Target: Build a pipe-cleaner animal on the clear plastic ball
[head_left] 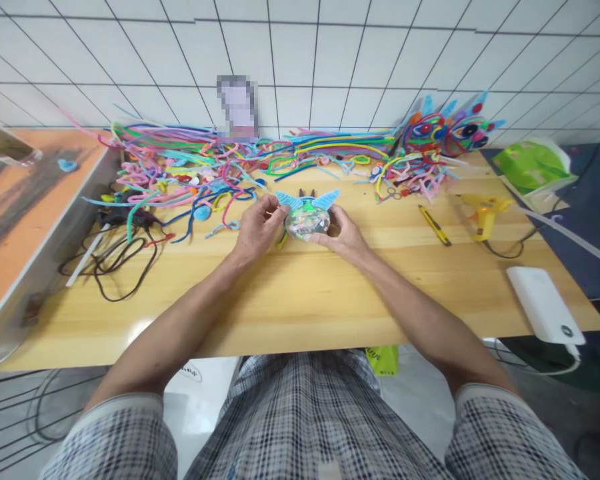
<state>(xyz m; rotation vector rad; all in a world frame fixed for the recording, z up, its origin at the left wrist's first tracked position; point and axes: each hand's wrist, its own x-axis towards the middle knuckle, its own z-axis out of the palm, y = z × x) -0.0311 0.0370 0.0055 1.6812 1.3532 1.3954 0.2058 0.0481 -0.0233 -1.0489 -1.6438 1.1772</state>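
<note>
A clear, rounded craft figure (307,223) with shiny bits showing in it and a green patch on top is held over the middle of the wooden table. Two blue fuzzy ear shapes (326,199) stick out from its upper side, with small dark points between them. My right hand (344,233) grips the figure's right side, thumb along its near edge. My left hand (263,227) is closed at the left ear, fingers pinched together there. A yellow-green strip shows just below the left fingers; I cannot tell what it is.
Colourful pipe cleaners (190,160) pile along the wall. Two finished-looking pipe-cleaner figures (423,130) stand back right. Nearby are scissors (393,193), a yellow utility knife (434,225), a yellow glue gun (485,215) and a white power bank (545,303). A black cable (125,267) coils at left.
</note>
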